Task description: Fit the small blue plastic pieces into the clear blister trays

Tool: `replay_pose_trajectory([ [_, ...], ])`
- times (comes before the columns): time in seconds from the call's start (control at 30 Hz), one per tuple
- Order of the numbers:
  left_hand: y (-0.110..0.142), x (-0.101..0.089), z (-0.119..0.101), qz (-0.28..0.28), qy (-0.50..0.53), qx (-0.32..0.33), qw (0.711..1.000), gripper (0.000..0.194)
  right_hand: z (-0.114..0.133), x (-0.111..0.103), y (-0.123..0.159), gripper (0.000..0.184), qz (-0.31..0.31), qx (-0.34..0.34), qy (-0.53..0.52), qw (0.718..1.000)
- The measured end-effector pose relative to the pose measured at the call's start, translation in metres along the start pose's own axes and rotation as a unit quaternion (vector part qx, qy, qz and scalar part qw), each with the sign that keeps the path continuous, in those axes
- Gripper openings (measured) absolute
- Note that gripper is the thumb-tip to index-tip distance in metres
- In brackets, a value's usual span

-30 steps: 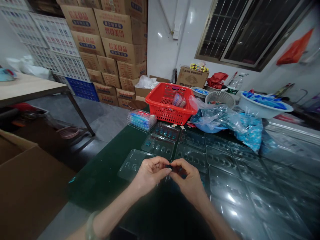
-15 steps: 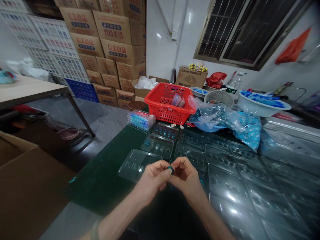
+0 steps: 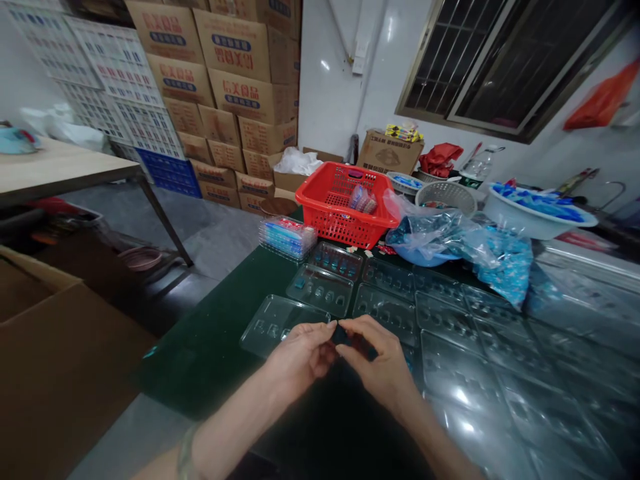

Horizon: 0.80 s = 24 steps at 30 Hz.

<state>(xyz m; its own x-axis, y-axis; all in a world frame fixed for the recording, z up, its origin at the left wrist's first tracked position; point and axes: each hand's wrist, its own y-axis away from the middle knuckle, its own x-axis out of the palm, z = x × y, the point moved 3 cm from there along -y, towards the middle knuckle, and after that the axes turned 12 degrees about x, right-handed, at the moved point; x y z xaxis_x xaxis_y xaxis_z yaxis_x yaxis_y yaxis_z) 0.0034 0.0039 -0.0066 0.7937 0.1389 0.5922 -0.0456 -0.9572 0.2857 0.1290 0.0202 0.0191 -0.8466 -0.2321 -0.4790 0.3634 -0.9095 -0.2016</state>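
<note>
Clear plastic blister trays (image 3: 385,307) lie in rows on the dark green table (image 3: 200,353) before us. Our left hand (image 3: 300,357) and right hand (image 3: 380,357) meet above them, and the fingertips (image 3: 323,328) of both hands press together, pinching one small dark piece (image 3: 343,335) between them; its exact shape is hidden. The nearest tray (image 3: 273,327) lies just beside the left hand. Farther on stands a red plastic basket (image 3: 345,203), with a crumpled clear bag of blue pieces (image 3: 500,263) beside it.
</note>
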Motion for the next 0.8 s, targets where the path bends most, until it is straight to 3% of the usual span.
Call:
replay_pose_trajectory([
  [0.13, -0.001, -0.011, -0.006, -0.006, -0.029, 0.002, 1.0, 0.028, 0.004, 0.008, -0.01, 0.021, 0.045, -0.011, 0.034, 0.998],
  [0.4, -0.006, -0.032, -0.017, -0.037, -0.043, 0.022, 0.998, 0.024, -0.001, 0.032, -0.037, 0.019, 0.104, 0.057, -0.001, 0.993],
  [0.67, -0.005, -0.066, -0.043, -0.076, -0.126, 0.167, 0.975, 0.021, -0.042, 0.06, -0.115, 0.019, 0.01, 0.015, 0.195, 0.981],
  [0.8, -0.001, -0.078, -0.044, -0.084, -0.169, 0.193, 0.963, 0.024, -0.053, 0.074, -0.131, 0.018, 0.006, 0.01, 0.252, 0.968],
])
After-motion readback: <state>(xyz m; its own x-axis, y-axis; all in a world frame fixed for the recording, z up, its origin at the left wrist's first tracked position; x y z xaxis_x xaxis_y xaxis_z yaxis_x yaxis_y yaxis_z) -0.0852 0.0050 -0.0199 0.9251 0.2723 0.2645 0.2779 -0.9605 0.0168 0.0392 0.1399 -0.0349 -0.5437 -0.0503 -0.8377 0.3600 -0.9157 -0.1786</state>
